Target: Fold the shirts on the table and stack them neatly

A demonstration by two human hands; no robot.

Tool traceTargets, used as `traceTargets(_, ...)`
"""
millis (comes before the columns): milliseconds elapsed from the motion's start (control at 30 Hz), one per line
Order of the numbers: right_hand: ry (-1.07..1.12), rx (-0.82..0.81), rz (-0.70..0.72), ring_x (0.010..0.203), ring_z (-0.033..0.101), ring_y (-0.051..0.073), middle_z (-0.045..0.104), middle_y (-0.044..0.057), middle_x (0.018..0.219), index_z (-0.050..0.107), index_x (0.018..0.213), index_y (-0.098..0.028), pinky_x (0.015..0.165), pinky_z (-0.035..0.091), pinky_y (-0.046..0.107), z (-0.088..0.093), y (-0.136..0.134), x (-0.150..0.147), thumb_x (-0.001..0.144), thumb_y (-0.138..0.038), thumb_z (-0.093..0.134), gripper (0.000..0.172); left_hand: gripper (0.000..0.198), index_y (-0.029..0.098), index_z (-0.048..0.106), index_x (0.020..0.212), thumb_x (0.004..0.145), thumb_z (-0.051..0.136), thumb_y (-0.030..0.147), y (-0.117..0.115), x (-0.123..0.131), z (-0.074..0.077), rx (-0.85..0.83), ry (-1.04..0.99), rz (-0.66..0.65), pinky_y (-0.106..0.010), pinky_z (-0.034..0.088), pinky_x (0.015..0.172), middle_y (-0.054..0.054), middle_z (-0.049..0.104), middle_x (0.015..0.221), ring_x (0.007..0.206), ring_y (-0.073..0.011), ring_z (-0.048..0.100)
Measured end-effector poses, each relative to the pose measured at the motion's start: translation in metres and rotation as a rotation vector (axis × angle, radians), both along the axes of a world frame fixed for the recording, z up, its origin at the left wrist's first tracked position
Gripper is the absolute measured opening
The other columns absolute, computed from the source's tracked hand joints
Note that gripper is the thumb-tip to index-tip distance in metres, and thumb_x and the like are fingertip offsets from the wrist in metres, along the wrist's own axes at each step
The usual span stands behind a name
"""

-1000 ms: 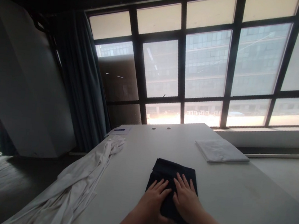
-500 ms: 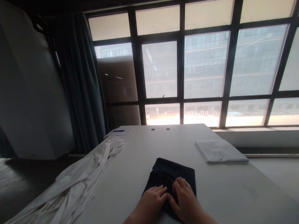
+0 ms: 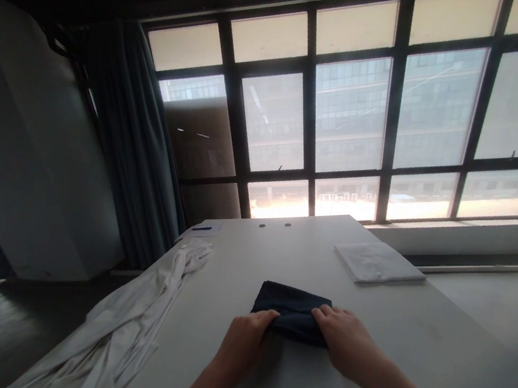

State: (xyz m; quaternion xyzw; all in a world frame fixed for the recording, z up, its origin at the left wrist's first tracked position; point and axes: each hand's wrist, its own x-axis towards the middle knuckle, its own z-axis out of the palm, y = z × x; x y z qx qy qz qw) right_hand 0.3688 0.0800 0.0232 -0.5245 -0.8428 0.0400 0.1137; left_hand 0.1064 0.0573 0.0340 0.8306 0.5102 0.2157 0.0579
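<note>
A dark navy folded cloth (image 3: 294,311) lies on the white table (image 3: 241,261) in front of me, its near part doubled over toward the far side. My left hand (image 3: 247,334) grips the cloth's near left corner, thumb on top and the other fingers mostly hidden beneath. At the right edge, my right hand (image 3: 340,336) is closed on the cloth, with its fingertips over the top. Whether the cloth is a garment cannot be made out.
Crumpled white cloth (image 3: 130,323) runs along the table's left edge. A neatly folded white cloth (image 3: 377,263) lies at the right. A pen (image 3: 201,229) rests on paper at the far left corner. Windows and a dark curtain (image 3: 137,141) stand beyond.
My hands have moved apart from the middle of the navy cloth to its two sides. The cloth's near part has been folded away from me, so it looks shorter.
</note>
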Motion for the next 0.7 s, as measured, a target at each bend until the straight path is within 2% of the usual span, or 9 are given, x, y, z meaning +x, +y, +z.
traceTargets(67, 0.118, -0.023, 0.022, 0.097, 0.065, 0.028, 0.070, 0.010, 0.107, 0.068, 0.109, -0.024, 0.087, 0.045, 0.038, 0.012, 0.012, 0.018, 0.071, -0.012, 0.058, 0.041, 0.039, 0.030, 0.065, 0.119, 0.087, 0.049, 0.013, -0.004, 0.000, 0.015, -0.029, -0.074, 0.060, -0.030, 0.052, 0.081, 0.001, 0.077, 0.106, 0.095, -0.0231, 0.072)
traceTargets(133, 0.292, -0.087, 0.104, 0.102, 0.064, 0.027, 0.069, 0.008, 0.113, 0.067, 0.114, -0.026, 0.089, 0.046, 0.035, 0.012, 0.026, 0.032, 0.074, -0.023, 0.065, 0.040, 0.032, 0.028, 0.067, 0.114, 0.089, 0.050, 0.017, -0.008, -0.002, 0.030, -0.062, -0.168, 0.088, -0.027, 0.050, 0.076, 0.001, 0.076, 0.094, 0.087, -0.0219, 0.071)
traceTargets(200, 0.463, -0.165, 0.172, 0.102, 0.064, 0.026, 0.070, 0.006, 0.115, 0.067, 0.116, -0.026, 0.090, 0.047, 0.034, 0.001, 0.041, 0.042, 0.071, -0.032, 0.073, 0.046, 0.025, 0.025, 0.068, 0.109, 0.092, 0.050, 0.022, -0.012, -0.005, 0.044, -0.086, -0.274, 0.082, -0.026, 0.047, 0.072, 0.001, 0.075, 0.087, 0.081, -0.0204, 0.069)
traceTargets(267, 0.629, -0.267, 0.197, 0.097, 0.065, 0.026, 0.072, 0.005, 0.106, 0.070, 0.108, -0.022, 0.087, 0.049, 0.036, -0.013, 0.053, 0.048, 0.071, -0.040, 0.075, 0.041, 0.023, 0.022, 0.068, 0.105, 0.095, 0.049, 0.029, -0.016, -0.007, 0.057, -0.103, -0.365, 0.064, -0.025, 0.046, 0.071, 0.001, 0.073, 0.083, 0.077, -0.0194, 0.067)
traceTargets(333, 0.814, -0.393, 0.209, 0.093, 0.066, 0.027, 0.074, 0.004, 0.095, 0.073, 0.098, -0.018, 0.088, 0.050, 0.040, -0.025, 0.062, 0.051, 0.074, -0.047, 0.074, 0.038, 0.027, 0.021, 0.069, 0.099, 0.097, 0.048, 0.038, -0.018, -0.010, 0.065, -0.117, -0.435, 0.064, -0.025, 0.046, 0.069, 0.001, 0.071, 0.080, 0.075, -0.0193, 0.064)
traceTargets(400, 1.023, -0.496, 0.212, 0.095, 0.066, 0.028, 0.076, 0.004, 0.093, 0.074, 0.096, -0.015, 0.092, 0.050, 0.044, -0.029, 0.067, 0.052, 0.076, -0.053, 0.074, 0.043, 0.033, 0.019, 0.070, 0.099, 0.098, 0.049, 0.045, -0.017, -0.013, 0.070, -0.133, -0.505, 0.071, -0.027, 0.049, 0.073, -0.001, 0.072, 0.083, 0.081, -0.0214, 0.065)
traceTargets(533, 1.373, -0.500, 0.167, 0.100, 0.068, 0.028, 0.076, 0.008, 0.102, 0.072, 0.111, -0.018, 0.094, 0.051, 0.047, -0.012, 0.065, 0.051, 0.077, -0.056, 0.076, 0.051, 0.043, 0.018, 0.065, 0.123, 0.098, 0.050, 0.049, -0.015, -0.019, 0.072, -0.219, -0.693, 0.058, -0.037, 0.050, 0.096, -0.005, 0.073, 0.111, 0.109, -0.0281, 0.064)
traceTargets(633, 1.455, -0.372, 0.087, 0.091, 0.070, 0.026, 0.076, 0.007, 0.101, 0.067, 0.119, -0.022, 0.081, 0.056, 0.042, 0.011, 0.057, 0.048, 0.078, -0.059, 0.074, 0.055, 0.051, 0.019, 0.058, 0.135, 0.098, 0.052, 0.053, -0.020, -0.021, 0.077, -0.447, -0.796, 0.018, -0.042, 0.048, 0.102, -0.007, 0.068, 0.126, 0.118, -0.0286, 0.062)
traceTargets(700, 1.472, -0.287, 0.037, 0.081, 0.070, 0.024, 0.076, 0.006, 0.095, 0.064, 0.121, -0.023, 0.073, 0.056, 0.039, 0.021, 0.052, 0.046, 0.082, -0.060, 0.070, 0.054, 0.054, 0.020, 0.054, 0.139, 0.097, 0.054, 0.054, -0.024, -0.023, 0.080, -0.645, -0.845, -0.039, -0.043, 0.052, 0.099, -0.007, 0.066, 0.130, 0.115, -0.0280, 0.064)
